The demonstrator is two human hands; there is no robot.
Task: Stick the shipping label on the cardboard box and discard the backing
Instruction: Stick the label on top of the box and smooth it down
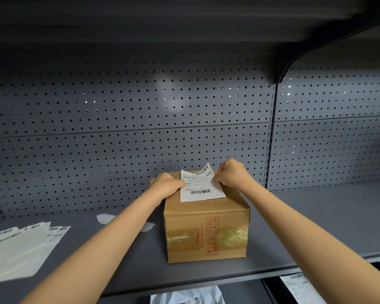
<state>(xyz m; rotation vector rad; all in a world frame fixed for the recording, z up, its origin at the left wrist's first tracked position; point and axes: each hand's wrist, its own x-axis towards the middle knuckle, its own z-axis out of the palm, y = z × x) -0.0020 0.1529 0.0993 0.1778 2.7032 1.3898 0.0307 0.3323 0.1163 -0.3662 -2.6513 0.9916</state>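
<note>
Lying on cardboard box (pixel 206 227), shipping label (pixel 201 187) pinched between left hand (pixel 167 185), right hand (pixel 233 175)

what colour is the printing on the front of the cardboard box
Red-orange, printed on the brown cardboard box, partly under shiny clear tape; the head view shows it.

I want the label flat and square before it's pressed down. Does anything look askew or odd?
Yes. The shipping label sits slightly rotated on the cardboard box, and its far right corner curls up off the top. The left hand and right hand pinch its side edges. The box's front tape is wrinkled.
</note>
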